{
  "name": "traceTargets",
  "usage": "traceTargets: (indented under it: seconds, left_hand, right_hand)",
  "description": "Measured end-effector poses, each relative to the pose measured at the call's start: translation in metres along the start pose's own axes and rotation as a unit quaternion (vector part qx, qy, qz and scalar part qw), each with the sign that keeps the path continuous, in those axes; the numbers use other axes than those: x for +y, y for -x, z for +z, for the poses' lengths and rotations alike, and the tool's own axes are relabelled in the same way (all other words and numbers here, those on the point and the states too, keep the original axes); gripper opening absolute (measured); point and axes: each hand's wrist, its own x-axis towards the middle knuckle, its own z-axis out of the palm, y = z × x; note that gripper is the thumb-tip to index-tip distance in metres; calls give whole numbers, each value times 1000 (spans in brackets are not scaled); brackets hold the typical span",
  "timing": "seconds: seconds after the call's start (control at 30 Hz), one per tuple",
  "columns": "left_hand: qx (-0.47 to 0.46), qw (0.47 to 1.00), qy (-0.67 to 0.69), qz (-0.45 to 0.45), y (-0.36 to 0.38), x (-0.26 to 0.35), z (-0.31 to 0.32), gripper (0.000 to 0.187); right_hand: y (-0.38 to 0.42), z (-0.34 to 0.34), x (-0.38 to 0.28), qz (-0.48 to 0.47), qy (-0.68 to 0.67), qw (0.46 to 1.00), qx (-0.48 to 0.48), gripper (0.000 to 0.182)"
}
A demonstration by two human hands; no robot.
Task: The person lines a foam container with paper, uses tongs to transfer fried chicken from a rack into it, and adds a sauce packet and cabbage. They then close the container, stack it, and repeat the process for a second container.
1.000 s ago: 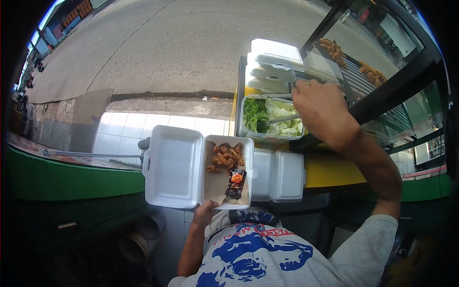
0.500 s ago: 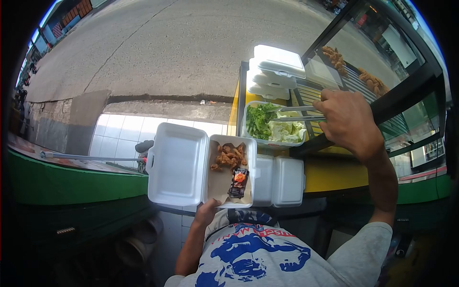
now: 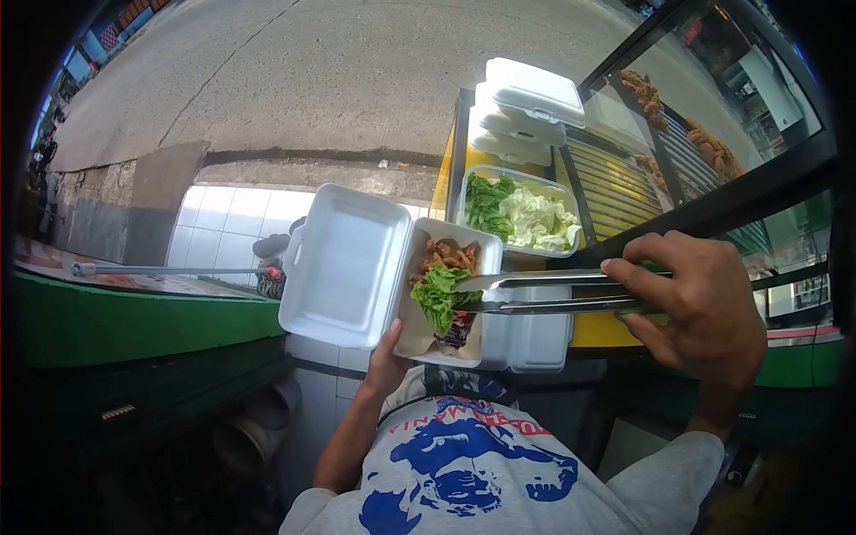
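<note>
My left hand (image 3: 386, 364) grips the near edge of an open white foam takeaway box (image 3: 345, 267), thumb on the rim by the hinge. Brown paper lines its right half, with fried chicken pieces (image 3: 446, 253) at the far end and a dark sauce sachet (image 3: 458, 333) nearer me. My right hand (image 3: 691, 299) is closed round metal tongs (image 3: 553, 292). Between the tong tips, green lettuce (image 3: 437, 299) hangs over the box, overlapping the chicken and hiding part of the sachet. A clear tub (image 3: 520, 250) beyond the box holds green leaves and pale lettuce.
Closed foam boxes stand stacked (image 3: 533, 94) behind the tub, and more closed boxes (image 3: 539, 334) lie right of the open one. At the right, a glass display case (image 3: 704, 107) with a dark frame holds fried chicken on a rack. Past the counter lies a paved road (image 3: 357, 80).
My right hand has brought the tongs from the tub toward me, carrying green lettuce over the open box. My left hand has tilted the box slightly and shifted it.
</note>
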Motion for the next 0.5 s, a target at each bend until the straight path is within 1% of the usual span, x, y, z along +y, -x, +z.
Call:
traceTargets:
  seconds: [0.03,0.07,0.1,0.13,0.17,0.2,0.3,0.37,0.4,0.47,0.5]
  left_hand:
    - [2,1000,0,1,-1,-2,-2,53]
    - [-25,1000,1,13,-3,-6,-6,58]
    - [-51,998,0,25,-5,-7,-8,63]
    - [-50,998,0,25,-4,-5,-6,63]
    - [-62,998,8,20,-2,0,-2,65]
    - [-74,997,15,14,-1,2,0,67]
    - [-85,996,34,4,-2,1,-4,67]
    - [-69,997,40,9,-1,0,-3,67]
    - [-57,997,44,13,-1,-1,-2,67]
    - [-41,998,29,23,-1,0,-1,69]
    - [-28,999,13,28,-1,0,0,71]
  right_hand:
    - [-2,4,-7,-30,13,999,3,35]
    - [-2,13,-13,-32,12,999,3,35]
    - [-4,22,-19,-56,65,996,14,31]
    - [-6,32,-25,-78,117,990,24,28]
    - [-8,39,-31,-95,137,985,45,26]
    - [-9,43,-33,-95,136,985,45,26]
    - [-9,42,-34,-99,122,987,38,27]
    - [-4,23,-28,-52,58,996,30,29]
    - [-1,17,-25,-57,59,996,31,29]
    - [5,8,-20,-33,10,999,-10,34]
    - [6,12,-22,-1,-2,1000,-19,50]
